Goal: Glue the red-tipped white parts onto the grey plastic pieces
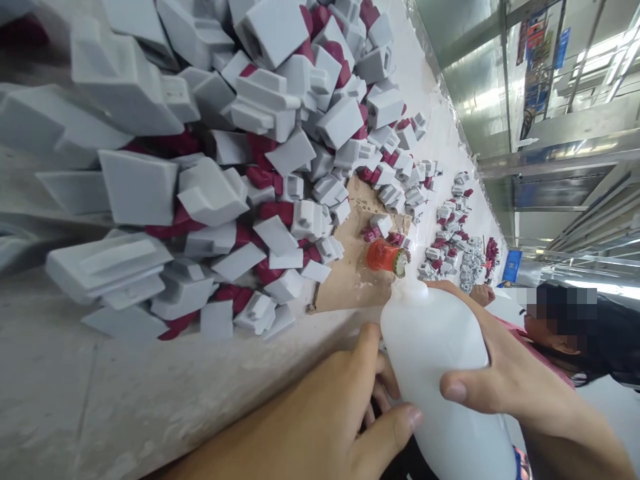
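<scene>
A large white plastic bottle [440, 360] with a narrow spout is tilted, its tip at the mouth of a small orange-red jar [383, 256]. Whitish stuff shows at the jar's mouth. My right hand [500, 373] wraps round the bottle's body, thumb across its side. Curled against the bottle's other side is my left hand [350, 407]; its thumb overlaps the bottle's edge, and some fingertips are partly hidden. The jar sits on a piece of brown cardboard [345, 273].
Grey moulded parts [270, 107] with dark red pieces [263, 177] lie heaped over the worktable [125, 380]. More piles [450, 233] run farther along it. Another person [555, 333] is close beside my right arm. Metal framing [575, 150] borders the table.
</scene>
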Demonstrator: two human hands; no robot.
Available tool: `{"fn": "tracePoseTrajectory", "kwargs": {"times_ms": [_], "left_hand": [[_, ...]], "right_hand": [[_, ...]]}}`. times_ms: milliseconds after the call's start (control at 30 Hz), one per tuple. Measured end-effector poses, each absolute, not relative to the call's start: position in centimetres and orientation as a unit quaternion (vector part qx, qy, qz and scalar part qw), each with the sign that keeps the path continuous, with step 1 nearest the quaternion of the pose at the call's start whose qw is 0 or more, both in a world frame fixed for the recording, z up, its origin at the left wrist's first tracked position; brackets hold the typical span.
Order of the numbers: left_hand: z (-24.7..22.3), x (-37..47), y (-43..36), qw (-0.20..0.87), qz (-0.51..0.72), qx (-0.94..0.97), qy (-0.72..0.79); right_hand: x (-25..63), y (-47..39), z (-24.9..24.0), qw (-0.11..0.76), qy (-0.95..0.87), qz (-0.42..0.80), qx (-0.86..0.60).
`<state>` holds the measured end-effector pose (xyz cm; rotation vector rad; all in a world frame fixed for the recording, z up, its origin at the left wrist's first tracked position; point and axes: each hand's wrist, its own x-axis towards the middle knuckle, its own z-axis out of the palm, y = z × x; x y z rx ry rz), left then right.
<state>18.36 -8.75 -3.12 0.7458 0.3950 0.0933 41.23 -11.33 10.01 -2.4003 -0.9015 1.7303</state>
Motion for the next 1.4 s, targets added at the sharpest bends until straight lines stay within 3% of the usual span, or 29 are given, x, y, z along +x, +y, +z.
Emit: {"fn": "tracePoseTrajectory", "kwargs": {"times_ms": [433, 700, 1400], "left_hand": [[-4.3, 18.8, -10.4, 0.915, 0.096, 0.341, 0.192], [-3.7, 18.4, -9.2, 0.911, 0.037, 0.366, 0.186], [-3.9, 18.5, -9.5, 0.909, 0.040, 0.365, 0.198]], "right_hand": [[41.5, -12.2, 10.0, 0.018, -0.289, 0.545, -0.787], [41.9, -12.4, 10.0, 0.013, -0.285, 0.553, -0.783], [41.4, -11.5, 10.1, 0.007, -0.286, 0.556, -0.780]]}}
